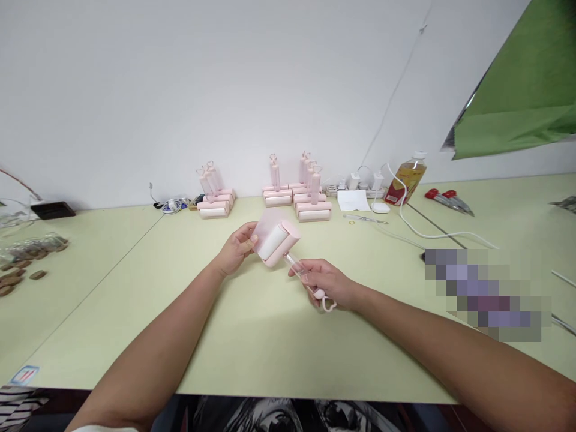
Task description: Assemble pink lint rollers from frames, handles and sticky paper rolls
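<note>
I hold a pink lint roller (278,242) above the pale green table (252,354), at the middle of the view. My right hand (327,283) is closed round its clear handle, whose pink heart-shaped end sticks out below the palm. My left hand (238,247) grips the translucent pink cover at the roller's left end, thumb on top. The white roll shows between the cover and the pink frame.
Groups of pink lint rollers stand at the back: one group (215,195) at the left, another (299,192) at the centre. A power strip with chargers (360,183), an amber bottle (406,177), red scissors (447,199) and white cables (432,233) lie to the right. Small brown pieces (20,267) sit far left.
</note>
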Motion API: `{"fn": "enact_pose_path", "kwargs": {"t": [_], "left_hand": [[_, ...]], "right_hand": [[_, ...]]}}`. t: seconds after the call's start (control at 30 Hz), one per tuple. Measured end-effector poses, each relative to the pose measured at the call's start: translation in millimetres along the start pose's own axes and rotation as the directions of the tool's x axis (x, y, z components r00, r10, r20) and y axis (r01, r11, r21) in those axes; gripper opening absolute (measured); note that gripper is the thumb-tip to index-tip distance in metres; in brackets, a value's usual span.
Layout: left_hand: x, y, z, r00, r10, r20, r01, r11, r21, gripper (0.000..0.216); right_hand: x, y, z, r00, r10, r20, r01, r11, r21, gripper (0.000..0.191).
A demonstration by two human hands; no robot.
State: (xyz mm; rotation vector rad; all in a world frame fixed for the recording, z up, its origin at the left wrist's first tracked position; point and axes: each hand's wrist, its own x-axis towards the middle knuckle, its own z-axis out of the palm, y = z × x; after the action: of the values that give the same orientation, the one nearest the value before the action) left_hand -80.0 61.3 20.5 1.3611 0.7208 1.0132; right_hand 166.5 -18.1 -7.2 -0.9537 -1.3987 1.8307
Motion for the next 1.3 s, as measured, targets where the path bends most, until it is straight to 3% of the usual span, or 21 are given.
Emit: {"fn": "enact_pose_path", "kwargs": {"t": [0.33,0.57,0.7,0.9,1.03,1.3], "left_hand": [[-1,4,2,0.994,0.063,0.090,-0.065,0.998,0.016,0.041],[-3,11,-1,0.979,0.153,0.131,-0.161,0.985,0.054,0.038],[-4,12,-2,0.985,0.165,0.052,-0.169,0.983,0.069,0.044],[-2,9,1,0.984,0.105,-0.144,-0.124,0.984,-0.127,0.044],[-4,9,4,0.988,0.086,-0.126,-0.106,0.981,-0.165,0.043],[-7,10,6,0.986,0.127,-0.108,-0.142,0.978,-0.153,0.041]], "right_hand": [[-2,3,2,0.998,-0.059,-0.011,0.060,0.997,0.046,0.032],[-7,-6,6,0.998,-0.045,-0.035,0.042,0.994,-0.096,0.033],[-6,-6,0,0.999,-0.039,-0.034,0.035,0.993,-0.114,0.038],[-3,0,-5,0.977,-0.099,0.190,0.068,0.984,0.166,0.040],[-3,3,-6,0.965,-0.135,0.223,0.083,0.970,0.230,0.039],[-1,4,-5,0.982,-0.130,0.136,0.113,0.985,0.128,0.039]]}}
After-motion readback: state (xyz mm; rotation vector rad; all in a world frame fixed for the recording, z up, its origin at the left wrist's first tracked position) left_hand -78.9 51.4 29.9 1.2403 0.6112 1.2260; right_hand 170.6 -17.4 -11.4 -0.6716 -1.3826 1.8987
